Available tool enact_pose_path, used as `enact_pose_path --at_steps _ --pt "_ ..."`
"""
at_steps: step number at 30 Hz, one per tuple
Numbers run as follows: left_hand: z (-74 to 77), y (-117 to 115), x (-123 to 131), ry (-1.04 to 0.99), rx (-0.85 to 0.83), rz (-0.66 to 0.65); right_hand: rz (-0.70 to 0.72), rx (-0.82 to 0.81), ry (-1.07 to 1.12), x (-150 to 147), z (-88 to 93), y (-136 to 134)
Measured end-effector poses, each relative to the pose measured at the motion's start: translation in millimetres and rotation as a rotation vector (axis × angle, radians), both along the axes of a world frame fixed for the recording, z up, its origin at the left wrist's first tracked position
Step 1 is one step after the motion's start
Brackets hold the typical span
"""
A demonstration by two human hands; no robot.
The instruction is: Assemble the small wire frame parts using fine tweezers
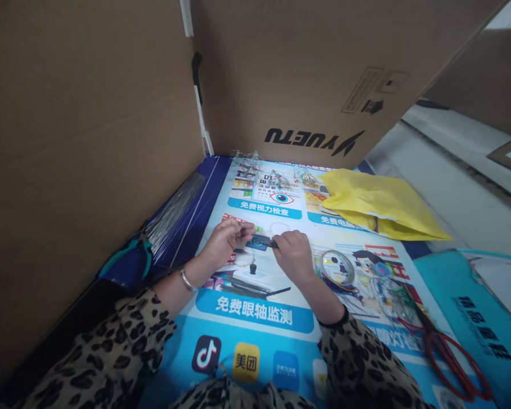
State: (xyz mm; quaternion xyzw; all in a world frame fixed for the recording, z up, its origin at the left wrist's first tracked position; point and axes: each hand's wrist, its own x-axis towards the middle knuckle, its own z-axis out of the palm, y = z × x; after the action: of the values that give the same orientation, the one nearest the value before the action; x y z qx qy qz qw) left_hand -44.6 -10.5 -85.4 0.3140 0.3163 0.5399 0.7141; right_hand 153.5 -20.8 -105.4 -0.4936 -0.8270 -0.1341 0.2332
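Note:
My left hand (226, 241), with a silver bangle at its wrist, is closed in a pinch. What sits between its fingertips is too fine to make out; it may be thin wire. Close by on the right, my right hand (296, 253) has its fingers wrapped round a small dark slim object (271, 242) whose tip points toward the left hand. Its kind is hidden by the fingers. Both hands are over a printed poster sheet (255, 332). Just below them, dark slim shapes and a little black shape appear on the poster, perhaps only printed.
Cardboard walls (111, 102) rise at left and back. Thin straight wires (172, 218) and teal-handled pliers (148, 258) lie left. Tangled wire (255, 165) sits at the back. Rightward are a yellow bag (378, 199), a clear round spool (337, 268), and red-handled scissors (440, 346).

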Motion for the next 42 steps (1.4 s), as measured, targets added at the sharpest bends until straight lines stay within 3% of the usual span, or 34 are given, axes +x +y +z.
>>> enact_pose_path --at_steps 15,42 --pt "-1.3 -3.4 6.6 -0.081 -0.137 0.029 -0.004 0.113 -0.124 -4.8 8.7 -8.7" --pt "-3.3 -4.6 8.8 -0.082 -0.157 0.025 0.043 0.103 -0.142 -5.5 6.8 -9.0"
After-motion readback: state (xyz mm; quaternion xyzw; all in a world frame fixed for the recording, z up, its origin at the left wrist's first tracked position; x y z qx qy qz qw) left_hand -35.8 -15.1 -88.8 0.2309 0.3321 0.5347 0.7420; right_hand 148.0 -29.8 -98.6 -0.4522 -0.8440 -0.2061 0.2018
